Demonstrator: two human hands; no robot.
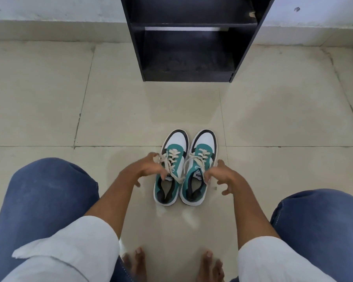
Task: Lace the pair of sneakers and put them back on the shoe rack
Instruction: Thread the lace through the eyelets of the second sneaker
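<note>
pale floor tiles (49, 102) fill my view, with a low white ledge (49, 29) running along the wall at the top. dead centre up there stands the shoe rack (244, 47), black, open-fronted, and both shelves i can see are bare of shoes.

down on the floor, well short of the rack, i've got the pair of sneakers side by side and touching, toes pointing toward the rack. left sneaker (172, 151), right sneaker (202, 147): white toes, teal sides, dark trim, cream laces (172, 154) crossing through the eyelets on both. lace ends trail loose across the gap between the two tongues.

left hand (149, 166) is on the outer side of the left sneaker, fingers (163, 174) curled in at the tongue, and a lace end sits right at the knuckles; whether it's truly pinched i cannot tell. right hand (222, 175) is on the outer side of the right sneaker, thumb and forefinger closed at the edge of the tongue, the other fingers spread wide over the floor.

blue-jeaned knees (43, 196) frame both sides, white sleeves (69, 247) pushed up the forearms, and bare toes (139, 259) show at the bottom edge.
</note>
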